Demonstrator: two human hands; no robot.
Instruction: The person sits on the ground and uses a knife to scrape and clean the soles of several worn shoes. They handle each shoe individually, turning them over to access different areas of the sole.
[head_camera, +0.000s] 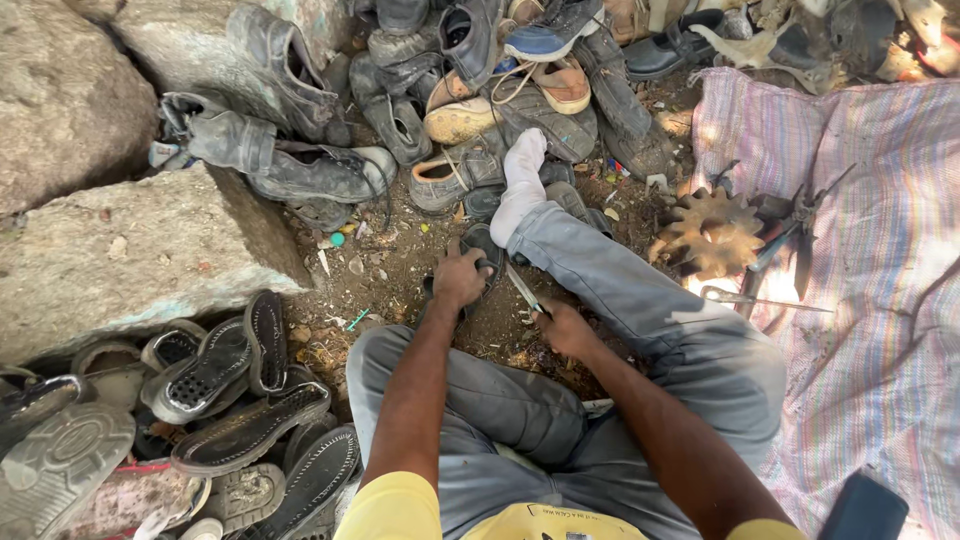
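Note:
I sit on the ground in grey trousers, one leg stretched out with a white sock (523, 180) on the foot. My left hand (458, 277) presses down on a dark sandal (484, 248) lying on the dirt between my legs. My right hand (563, 328) grips a thin metal blade (524, 290) whose tip points at the sandal's edge beside my left hand.
A heap of worn shoes and boots (470, 90) lies ahead. Black rubber soles (240, 400) pile at lower left beside big stone blocks (130, 250). A striped cloth (880, 300) on the right carries a rusty toothed wheel (710, 233) and pliers (790, 230).

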